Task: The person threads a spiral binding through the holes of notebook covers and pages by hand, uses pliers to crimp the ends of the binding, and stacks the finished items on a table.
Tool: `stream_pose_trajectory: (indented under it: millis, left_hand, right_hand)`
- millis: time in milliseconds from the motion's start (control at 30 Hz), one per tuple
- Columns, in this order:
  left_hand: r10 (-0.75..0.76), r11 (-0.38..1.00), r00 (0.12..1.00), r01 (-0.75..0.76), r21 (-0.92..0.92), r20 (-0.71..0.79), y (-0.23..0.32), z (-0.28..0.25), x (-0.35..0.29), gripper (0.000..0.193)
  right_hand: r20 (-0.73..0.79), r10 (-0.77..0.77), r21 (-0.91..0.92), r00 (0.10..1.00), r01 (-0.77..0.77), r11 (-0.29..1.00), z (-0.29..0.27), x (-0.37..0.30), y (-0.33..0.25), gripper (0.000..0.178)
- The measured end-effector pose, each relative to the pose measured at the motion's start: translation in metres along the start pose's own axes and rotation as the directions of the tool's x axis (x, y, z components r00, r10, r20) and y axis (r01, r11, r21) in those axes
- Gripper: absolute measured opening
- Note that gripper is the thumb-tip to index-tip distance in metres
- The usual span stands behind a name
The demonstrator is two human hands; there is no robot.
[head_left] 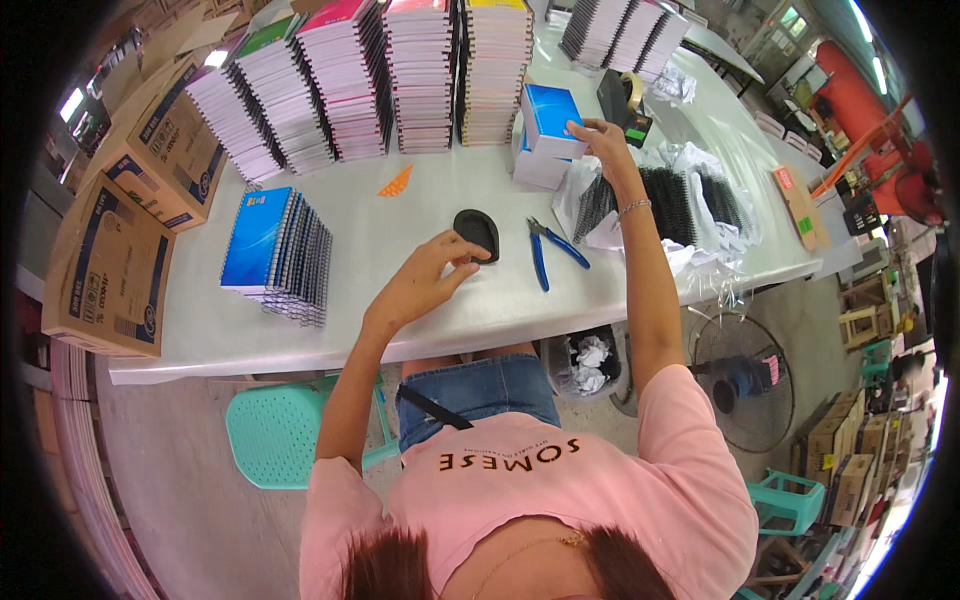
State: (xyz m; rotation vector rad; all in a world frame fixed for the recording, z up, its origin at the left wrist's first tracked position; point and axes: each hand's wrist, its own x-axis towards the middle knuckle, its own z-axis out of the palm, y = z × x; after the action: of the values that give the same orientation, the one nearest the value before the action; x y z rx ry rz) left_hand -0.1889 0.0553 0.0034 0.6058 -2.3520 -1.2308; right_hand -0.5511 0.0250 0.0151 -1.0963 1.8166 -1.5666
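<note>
My left hand is over the table near a small black round dish. Its fingers are loosely bent and apart, with the fingertips at the dish's rim. My right hand reaches forward to a stack of blue-covered booklets, its fingers closed on the upper right corner. The upper part of that stack sits askew on the white-edged part below. Blue-handled pliers lie slightly spread to the right of the dish. At the left stands a pile of spiral-bound notebooks with blue covers and dark wire coils.
Tall stacks of bound notebooks line the table's far side. Black binding coils lie in white wrapping at right, near a tape roll. Cardboard boxes flank the left edge. Below are a bin, a fan and a green stool.
</note>
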Motion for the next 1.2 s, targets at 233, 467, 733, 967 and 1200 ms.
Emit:
stream_pose_trajectory:
  millis: [233, 467, 733, 967, 1200]
  left_hand:
    - [-0.043, 0.998, 0.999, 0.043, -0.044, -0.006, 0.001, 0.0, -0.008, 0.026]
    - [0.051, 0.995, 0.981, -0.034, 0.095, -0.187, -0.031, 0.033, -0.003, 0.041]
    - [0.081, 0.994, 0.968, -0.097, -0.057, -0.237, -0.034, 0.053, 0.022, 0.039]
    - [0.125, 0.992, 0.935, -0.111, 0.059, -0.332, -0.031, 0.045, 0.02, 0.034]
    - [0.166, 0.986, 0.901, -0.163, 0.044, -0.401, -0.017, 0.039, 0.023, 0.031]
  right_hand:
    - [0.005, 0.009, -0.007, 1.0, -0.009, 1.0, 0.001, 0.0, -0.004, 0.043]
    - [0.019, 0.043, -0.003, 0.999, -0.043, 0.999, -0.001, 0.003, -0.001, 0.049]
    - [0.023, 0.012, -0.008, 1.0, -0.012, 1.0, -0.004, 0.003, -0.001, 0.05]
    - [0.034, 0.031, 0.01, 0.999, -0.031, 0.999, -0.001, -0.005, -0.014, 0.035]
    - [0.022, 0.024, -0.006, 0.999, -0.024, 1.0, -0.007, 0.004, 0.0, 0.044]
